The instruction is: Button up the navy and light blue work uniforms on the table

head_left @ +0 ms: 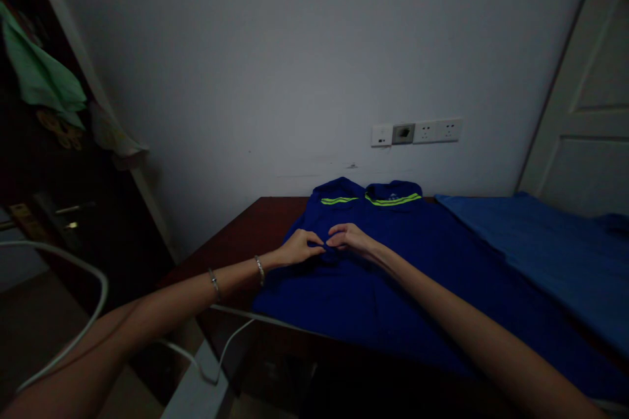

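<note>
A dark blue shirt (393, 275) with bright yellow-green stripes lies spread over the table, its upper part near the wall. My left hand (301, 247), with two bracelets on the wrist and forearm, pinches a small raised bit of the cloth between thumb and fingers. Facing it from the right, my right hand (348, 237) pinches the same area of cloth. The fingertips of both hands almost meet, and what exactly lies between them is small and dark.
A lighter blue cloth (550, 249) lies at the right. The dark red table (230, 229) stands against a wall with sockets (425, 132). A white cable (98, 275) loops at the left, near a dark door (63, 190) with a green cloth (44, 72). A pale door (584, 118) is at right.
</note>
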`<state>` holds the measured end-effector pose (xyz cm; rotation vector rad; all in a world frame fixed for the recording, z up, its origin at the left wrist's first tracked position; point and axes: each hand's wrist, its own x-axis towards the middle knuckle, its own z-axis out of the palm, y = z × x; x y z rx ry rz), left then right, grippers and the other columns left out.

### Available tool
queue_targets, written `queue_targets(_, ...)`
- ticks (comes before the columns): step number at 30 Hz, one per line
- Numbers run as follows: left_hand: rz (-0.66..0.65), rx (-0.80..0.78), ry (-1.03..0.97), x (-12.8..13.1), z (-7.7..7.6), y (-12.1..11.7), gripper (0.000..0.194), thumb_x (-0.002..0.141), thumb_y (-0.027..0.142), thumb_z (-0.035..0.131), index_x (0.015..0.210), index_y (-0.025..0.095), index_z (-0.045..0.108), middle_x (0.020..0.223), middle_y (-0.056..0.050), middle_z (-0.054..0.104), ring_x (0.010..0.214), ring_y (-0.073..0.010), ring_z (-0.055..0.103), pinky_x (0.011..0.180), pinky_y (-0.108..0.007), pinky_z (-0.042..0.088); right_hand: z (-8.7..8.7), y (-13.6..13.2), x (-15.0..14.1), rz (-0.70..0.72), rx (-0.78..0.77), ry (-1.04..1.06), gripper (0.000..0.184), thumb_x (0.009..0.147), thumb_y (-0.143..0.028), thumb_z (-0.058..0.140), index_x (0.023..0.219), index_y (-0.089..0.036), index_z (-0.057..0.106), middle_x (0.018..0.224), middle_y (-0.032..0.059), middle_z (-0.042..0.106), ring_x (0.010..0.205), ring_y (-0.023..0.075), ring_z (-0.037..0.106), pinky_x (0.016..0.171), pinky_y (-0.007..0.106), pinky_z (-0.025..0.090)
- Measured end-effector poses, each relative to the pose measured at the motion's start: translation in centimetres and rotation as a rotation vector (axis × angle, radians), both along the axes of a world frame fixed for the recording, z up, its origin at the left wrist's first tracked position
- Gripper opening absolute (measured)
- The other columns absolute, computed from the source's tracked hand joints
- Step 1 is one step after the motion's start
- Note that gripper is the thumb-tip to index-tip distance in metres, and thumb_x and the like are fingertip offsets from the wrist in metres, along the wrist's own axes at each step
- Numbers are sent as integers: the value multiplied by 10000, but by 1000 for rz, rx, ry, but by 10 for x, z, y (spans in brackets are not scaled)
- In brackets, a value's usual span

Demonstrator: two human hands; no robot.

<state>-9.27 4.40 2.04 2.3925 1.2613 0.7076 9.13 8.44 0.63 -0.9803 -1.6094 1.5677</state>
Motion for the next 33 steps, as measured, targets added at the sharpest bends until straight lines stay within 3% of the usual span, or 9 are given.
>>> queue_targets(6,69,5,-29,0,0,0,252,736,316,565,847,127,689,853,-46,677,746,-148,585,694,-217,410,6,6,2,20,217,-26,313,587,-224,677,870,-132,580,697,29,653,608,113,571,536,210,387)
queue_targets(13,162,29,-121,-22,9,19,289,726,383,555,788,133,685,788,-31,672,724,-149,576,660,-225,409,10,19,21,-87,339,-54,162,691,-146,557,853,-139,568,739,40,663,740,139,617,693,239,448)
queue_targets(16,285,32,-207,-54,27,40,316,729,409,535,769,129,677,738,-29,655,657,-137,554,574,-215,385,8,25,35,-104,372,-84,155,696,-130,537,848,-142,563,740,45,662,744,147,620,704,246,455)
queue_targets(20,549,50,-357,-106,61,65,335,694,409,561,728,95,671,641,-46,622,549,-115,491,495,-211,338,2,37,58,-123,420,-164,166,709,-145,521,871,-141,557,750,57,663,743,155,622,707,249,459)
queue_targets(24,739,121,-401,-156,88,84,318,654,384,613,733,83,675,620,-45,607,543,-109,466,488,-207,314,-5,51,81,-144,445,-265,186,712,-148,502,889,-136,556,779,68,664,750,155,622,685,229,457)
queue_targets(33,1130,225,-457,-249,117,136,301,668,310,630,844,67,643,709,-45,624,598,-112,500,556,-196,369,-16,70,115,-145,485,-431,226,708,-187,476,910,-139,565,799,65,658,746,157,610,684,239,446)
